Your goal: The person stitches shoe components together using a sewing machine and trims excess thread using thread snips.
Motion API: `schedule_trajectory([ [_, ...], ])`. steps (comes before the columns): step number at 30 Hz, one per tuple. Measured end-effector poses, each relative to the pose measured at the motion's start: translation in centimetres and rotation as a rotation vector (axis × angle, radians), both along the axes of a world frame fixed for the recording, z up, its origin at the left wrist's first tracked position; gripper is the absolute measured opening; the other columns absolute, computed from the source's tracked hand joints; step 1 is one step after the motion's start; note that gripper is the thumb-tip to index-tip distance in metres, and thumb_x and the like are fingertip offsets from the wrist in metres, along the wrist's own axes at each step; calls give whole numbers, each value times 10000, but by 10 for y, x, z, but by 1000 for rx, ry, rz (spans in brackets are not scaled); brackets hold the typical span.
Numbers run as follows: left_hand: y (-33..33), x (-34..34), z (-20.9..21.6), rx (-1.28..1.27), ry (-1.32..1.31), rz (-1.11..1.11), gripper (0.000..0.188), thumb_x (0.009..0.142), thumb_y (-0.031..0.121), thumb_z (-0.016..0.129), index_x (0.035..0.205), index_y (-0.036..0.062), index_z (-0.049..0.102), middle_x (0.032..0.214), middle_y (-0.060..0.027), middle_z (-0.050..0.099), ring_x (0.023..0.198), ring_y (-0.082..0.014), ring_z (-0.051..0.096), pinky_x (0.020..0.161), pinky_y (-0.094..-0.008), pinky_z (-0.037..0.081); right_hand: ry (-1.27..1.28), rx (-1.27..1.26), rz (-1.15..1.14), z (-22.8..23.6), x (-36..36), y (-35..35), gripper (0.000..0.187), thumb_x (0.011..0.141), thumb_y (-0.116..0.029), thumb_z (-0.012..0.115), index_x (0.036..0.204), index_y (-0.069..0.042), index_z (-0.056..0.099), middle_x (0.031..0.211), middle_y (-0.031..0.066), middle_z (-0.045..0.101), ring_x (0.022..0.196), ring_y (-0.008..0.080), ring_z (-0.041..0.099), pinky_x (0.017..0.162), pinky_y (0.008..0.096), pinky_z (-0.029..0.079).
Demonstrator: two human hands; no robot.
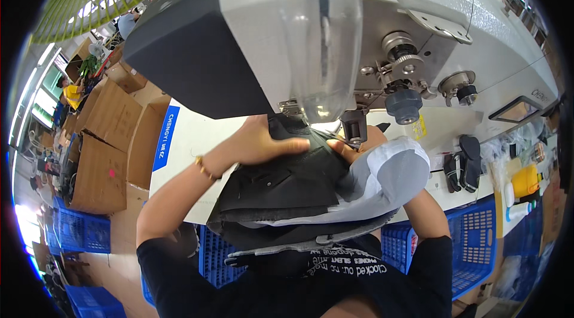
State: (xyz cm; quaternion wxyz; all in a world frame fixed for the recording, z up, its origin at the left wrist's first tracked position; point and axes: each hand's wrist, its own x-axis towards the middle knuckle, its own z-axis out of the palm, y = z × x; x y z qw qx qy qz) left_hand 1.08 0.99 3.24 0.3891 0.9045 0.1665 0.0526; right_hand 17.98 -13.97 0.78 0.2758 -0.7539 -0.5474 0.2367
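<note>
The black fabric piece with a sewn pocket flap (281, 174) lies on the white worktop (185, 138) under the head of the large grey-white industrial sewing machine (382, 25), its far edge pushed up near the needle area (354, 130).

In the head view, the left hand (266, 141) lies flat on the black fabric's upper left part, fingers stretched toward the needle, pressing rather than clasping, so this grip is open. A thin gold bracelet (205, 168) sits on that wrist. The right hand (353, 147) is mostly hidden behind a pale grey lining layer (388, 174) that folds over the fabric's right side; only fingertips show beside the needle area, touching the cloth, and whether this grip is closed cannot be told. The fabric's near edge hangs off the worktop toward the person's black shirt. Brown cardboard boxes (101, 138) stand well apart at left, and blue plastic crates (472, 240) sit below the worktop.
</note>
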Motion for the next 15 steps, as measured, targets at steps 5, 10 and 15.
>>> schedule_trajectory([
  [5, 15, 20, -11, -207, 211, 42, 671, 643, 601, 606, 1006, 36, 602, 887, -132, 615, 884, -224, 564, 808, -294, 407, 338, 200, -2, -30, 15, -15, 212, 742, -219, 624, 803, -16, 616, 730, 130, 612, 650, 200, 587, 615, 288, 437],
  [10, 37, 8, -31, -232, 323, 168, 693, 583, 539, 683, 1007, -1, 582, 978, -135, 580, 942, -215, 530, 839, -283, 382, 23, 747, -275, -33, 43, -66, 175, 792, -68, 532, 943, -11, 601, 891, 60, 624, 767, 138, 571, 667, 264, 441],
  [15, 30, 11, -20, -277, 76, 113, 618, 550, 445, 747, 966, 13, 599, 963, -123, 585, 962, -209, 516, 850, -277, 374, 63, 1410, -1164, 19, 142, -149, 268, 871, -248, 485, 1009, -42, 585, 823, -17, 560, 515, -9, 311, 401, 129, 210],
])
